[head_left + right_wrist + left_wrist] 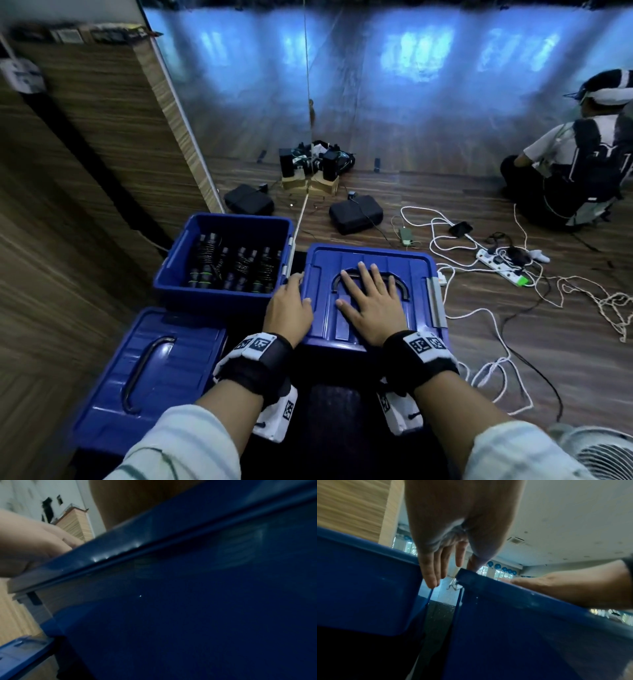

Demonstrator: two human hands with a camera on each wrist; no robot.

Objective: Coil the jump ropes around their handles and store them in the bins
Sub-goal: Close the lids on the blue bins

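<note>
An open blue bin (171, 274) at centre left holds several black jump ropes (236, 263) coiled round their handles. Right of it stands a second blue bin with its lid (404, 270) on. My right hand (368, 298) lies flat on that lid over its recessed handle, fingers spread. At the lid's left edge is my left hand (291, 301), thumb on top. In the left wrist view my left hand (450, 568) has straight fingers (430, 577) hanging into the gap between the bins, and the thumb touches the lid's corner (467, 574). The right wrist view shows only the lid's rim (154, 536) and the bin wall (188, 615).
A loose blue lid (150, 373) lies at lower left, against the wood-panel wall. White cables, a power strip (503, 267) and tangled pale cord (613, 308) spread over the floor to the right. Black cases (356, 212) sit by the mirror wall. A person (575, 164) sits at far right; a fan (603, 455) at lower right.
</note>
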